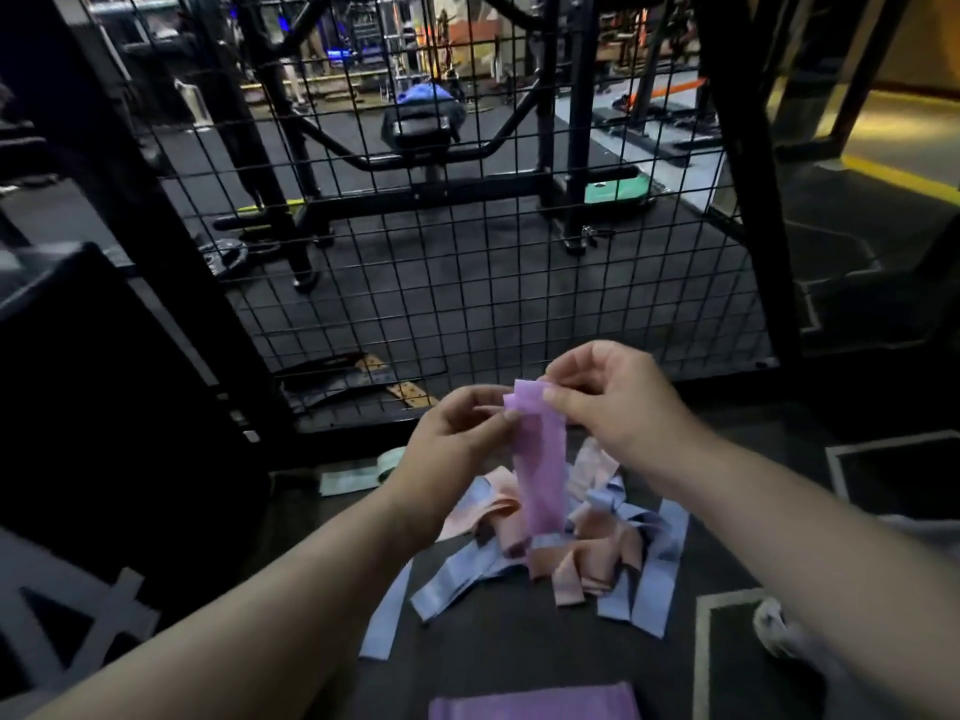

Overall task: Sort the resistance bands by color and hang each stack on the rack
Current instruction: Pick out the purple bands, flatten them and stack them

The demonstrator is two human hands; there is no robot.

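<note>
Above the floor pile: left hand [457, 433] and right hand [608, 402] each pinch the top end of 1 purple band [537, 459] between thumb and fingertips. It hangs straight down, its lower end reaching the heap.
Pile [587, 548]: blue and peach bands lie tangled and overlapping on the floor [519, 641], just in front of the rack's base.
Purple stack [535, 706]: flat purple material at the near edge of the floor, closer to the person than the pile.
Mint band [358, 475]: lies alone near the rack's lower left corner, apart from the pile.
Wire mesh rack [467, 283]: upright behind the pile; no band hangs on it in view.
Progress: early, I judge. Purple is being gathered, blue and peach look unsorted, and all hanging is left.
Room: bare floor lies between pile and purple stack. A dark box [104, 407] crowds the left side, a white object [779, 631] sits near the right edge, and the mesh stands close ahead.
</note>
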